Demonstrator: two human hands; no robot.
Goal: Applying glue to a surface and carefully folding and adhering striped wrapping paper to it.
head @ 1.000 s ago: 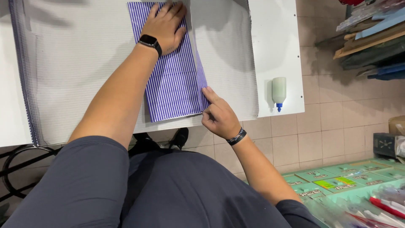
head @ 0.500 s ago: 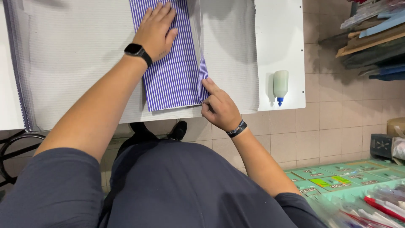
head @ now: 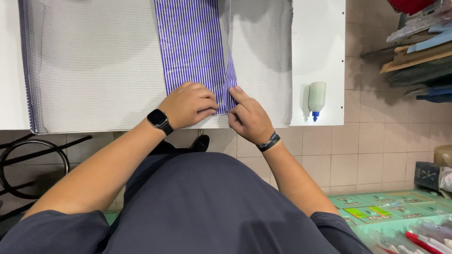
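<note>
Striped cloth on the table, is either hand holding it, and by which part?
Both hands meet at the near edge of the purple-and-white striped cloth. The left hand rests on that edge; the right hand pinches its near right corner.

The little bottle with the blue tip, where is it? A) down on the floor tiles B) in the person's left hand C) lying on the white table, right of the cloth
C: the bottle lies on the white table, apart from both hands.

Left hand (head: 189,104) palm down, fingers curled, right hand (head: 248,117) just beside it (index finger extended), both forearms reaching forward
</note>
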